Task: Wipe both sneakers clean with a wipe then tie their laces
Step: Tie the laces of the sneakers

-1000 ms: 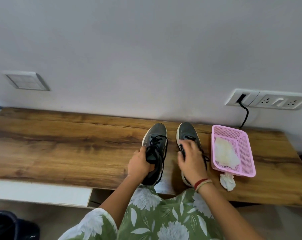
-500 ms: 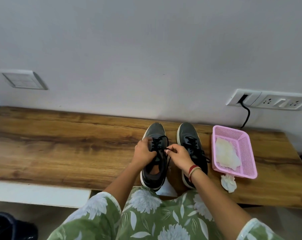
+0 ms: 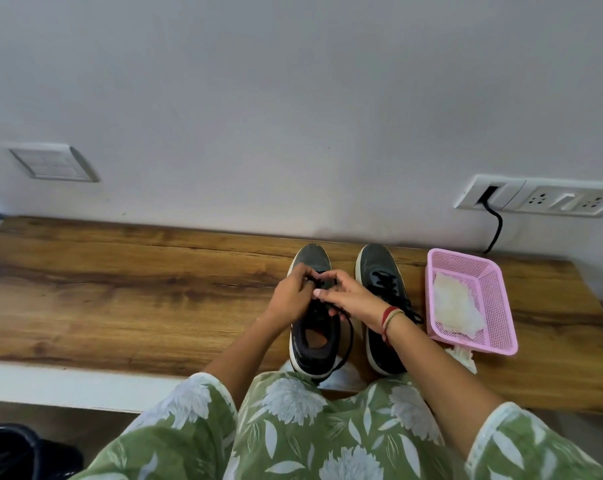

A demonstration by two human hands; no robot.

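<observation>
Sneakers: 2 dark ones w/ white soles, L sneaker (image 3: 312, 358) & R sneaker (image 3: 376, 265), side by side on the wood table (image 3: 120, 299), toes to the wall.
L sneaker spot: right in front of the person, heel near the table's front edge.
L hand (image 3: 293, 296): fingers curled, pinches the black lace (image 3: 350, 341) over the L sneaker's top.
R hand (image 3: 348, 296): pinches the same lace, touching the L hand.
Loose end: hangs down the L sneaker's right side.
R sneaker laces: untied.
Basket (image 3: 500, 306): pink, just right of the R sneaker, flat wipe (image 3: 455, 306) inside.
Crumpled wipe (image 3: 464, 356): on the table at the basket's near edge.
Sockets (image 3: 552, 200): on the wall, black cord (image 3: 497, 226) plugged in.
</observation>
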